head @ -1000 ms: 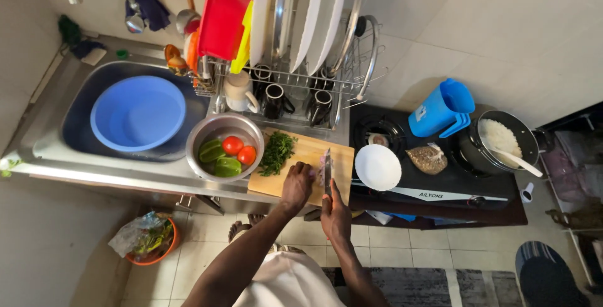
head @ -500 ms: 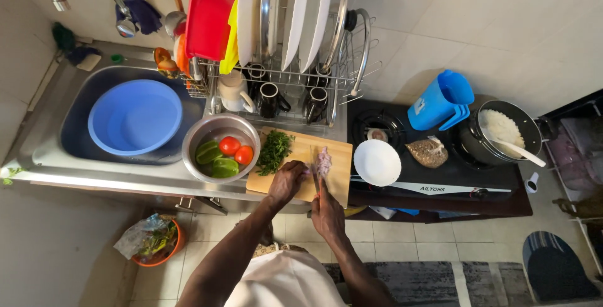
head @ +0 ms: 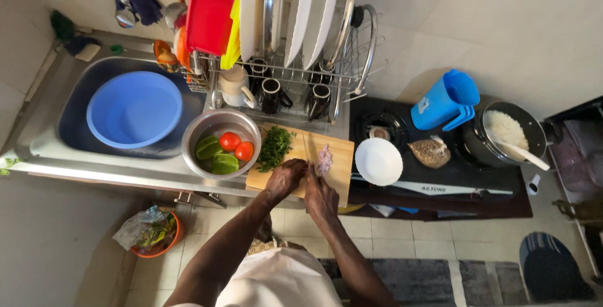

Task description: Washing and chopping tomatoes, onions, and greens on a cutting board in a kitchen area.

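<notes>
Fingers of the left hand curl down, seemingly steadying something I cannot make out; the right hand closes as if round a handle. Both rest on the pale wooden chopping board, beside pinkish chopped pieces and chopped green herbs.

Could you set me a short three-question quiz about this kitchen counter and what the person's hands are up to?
1. True or false: the round steel bowl holds red tomatoes and green peppers.
2. What lies between that bowl and the pale chopped pile on the wooden cutting board?
3. Which hand is nearer the white round plate: A left hand, B right hand?

Key: 1 true. 2 chopped green herbs. 3 B.
</notes>
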